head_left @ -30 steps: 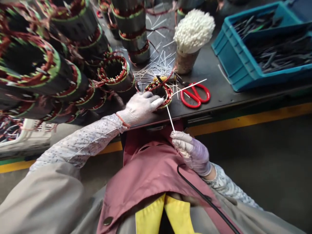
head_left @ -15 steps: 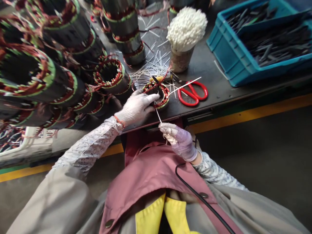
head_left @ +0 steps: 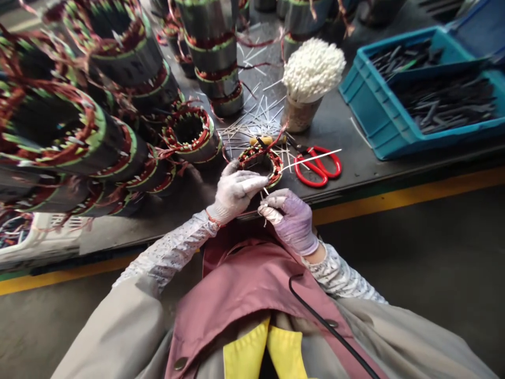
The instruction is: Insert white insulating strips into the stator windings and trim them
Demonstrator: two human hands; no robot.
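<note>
A small motor stator [head_left: 279,173] with red windings and green insulation stands near the bench's front edge. My left hand [head_left: 232,192], in a white glove, rests against its near left side, fingers bent over the rim and seeming to grip it. In front of the stator my right hand [head_left: 290,218], in a white and lilac glove, pinches a thin white strand [head_left: 265,191] between thumb and fingers. The strand's far end is hidden at the left fingertips. Another white strand [head_left: 315,158] sticks out from the stator's right side, crossing red-handled scissors [head_left: 313,181].
Stacked stators [head_left: 106,147] crowd the left. Loose white strands [head_left: 256,123] lie behind the stator, near a yellow-handled tool [head_left: 272,140]. A cup [head_left: 300,113] holds a thick white bundle [head_left: 313,68]. At right stands a blue crate [head_left: 398,129] with dark strips.
My right hand has come closer to the stator, and less of the white strand shows between my hands. My left fingers have shifted toward the near rim. The view has moved slightly.
</note>
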